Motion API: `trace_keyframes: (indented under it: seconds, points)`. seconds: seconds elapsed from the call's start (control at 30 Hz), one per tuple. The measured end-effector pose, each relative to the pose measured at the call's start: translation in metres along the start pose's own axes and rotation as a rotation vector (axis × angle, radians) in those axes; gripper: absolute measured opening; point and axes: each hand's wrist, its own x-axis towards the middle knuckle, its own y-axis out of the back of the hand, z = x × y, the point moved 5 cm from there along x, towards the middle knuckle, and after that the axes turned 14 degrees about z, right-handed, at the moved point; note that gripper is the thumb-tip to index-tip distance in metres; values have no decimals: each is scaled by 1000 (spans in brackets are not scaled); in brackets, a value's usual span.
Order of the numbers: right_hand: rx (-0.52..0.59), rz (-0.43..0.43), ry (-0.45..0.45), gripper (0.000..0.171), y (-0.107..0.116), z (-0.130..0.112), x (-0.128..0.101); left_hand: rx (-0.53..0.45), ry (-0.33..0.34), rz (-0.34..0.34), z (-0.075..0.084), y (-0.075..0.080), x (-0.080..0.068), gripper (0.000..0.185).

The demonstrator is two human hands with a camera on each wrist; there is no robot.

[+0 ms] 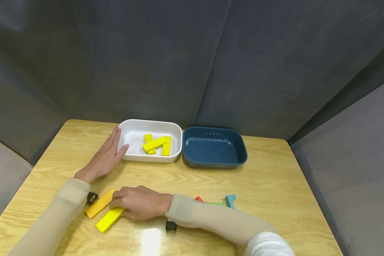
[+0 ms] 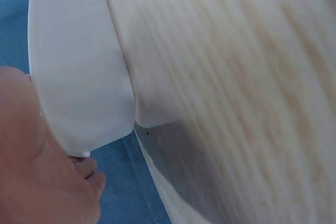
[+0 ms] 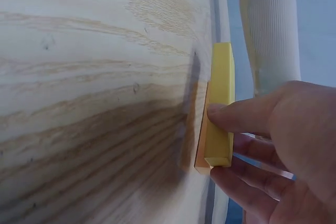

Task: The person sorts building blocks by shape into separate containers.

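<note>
My left hand (image 1: 104,160) rests against the left end of a white plastic basin (image 1: 150,159), fingers straight along its side and thumb at the front rim. Several yellow blocks (image 1: 155,143) lie inside that basin, one across the others. Low over the table, my right hand (image 1: 142,202) pinches a long yellow block (image 1: 108,221); the right wrist view has the thumb on the face of this yellow block (image 3: 221,82). Just beside it lies an orange block (image 1: 100,205), partly hidden behind the yellow one in the right wrist view.
A dark blue basin (image 1: 214,165) stands right next to the white one, near the table's back edge. Partly hidden by my right forearm are a teal arched block (image 1: 229,201), a green piece (image 1: 216,204) and a red piece (image 1: 198,198). Grey curtains (image 1: 140,60) hang behind the table.
</note>
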Motion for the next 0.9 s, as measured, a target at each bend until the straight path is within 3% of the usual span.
trace_keyframes:
  seconds: [0.9]
  points:
    - [16, 160, -103, 39, 37, 32, -23, 1, 2, 7, 0, 1, 1, 84]
